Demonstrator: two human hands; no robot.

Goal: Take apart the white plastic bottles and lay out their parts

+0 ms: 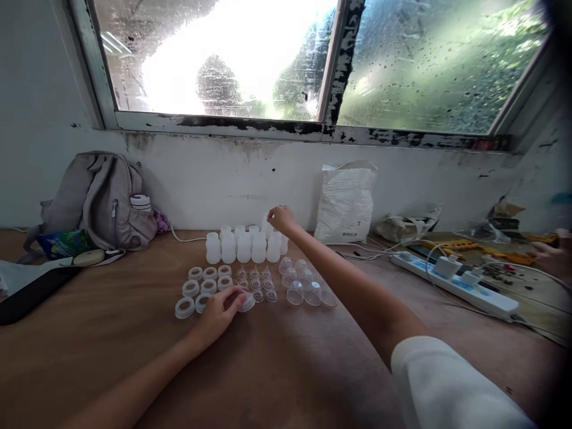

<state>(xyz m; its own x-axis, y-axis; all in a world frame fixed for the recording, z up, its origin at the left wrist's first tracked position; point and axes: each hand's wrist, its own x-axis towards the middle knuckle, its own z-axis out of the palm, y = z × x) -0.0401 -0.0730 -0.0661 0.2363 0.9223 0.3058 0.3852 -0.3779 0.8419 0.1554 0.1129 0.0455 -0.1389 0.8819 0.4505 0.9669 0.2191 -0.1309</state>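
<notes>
My left hand (221, 313) is closed on a translucent bottle collar (246, 302) with what looks like a clear nipple in it, just above the table. Farther off, my right hand (281, 218) pinches the top of a translucent white bottle (267, 224) at the back of a group of bottles (243, 247) standing upright. Loose collar rings (190, 288) lie in rows by my left hand. To their right sit several clear nipples (254, 284). Clear dome caps (295, 292) stand in rows below my right forearm.
A grey backpack (107, 202) leans on the wall at left, near a black flat object (38, 295). A white plastic bag (346, 202) stands behind my right arm. A power strip (456, 286) with cables lies at right. Another person's hand (554, 256) is at the far right edge.
</notes>
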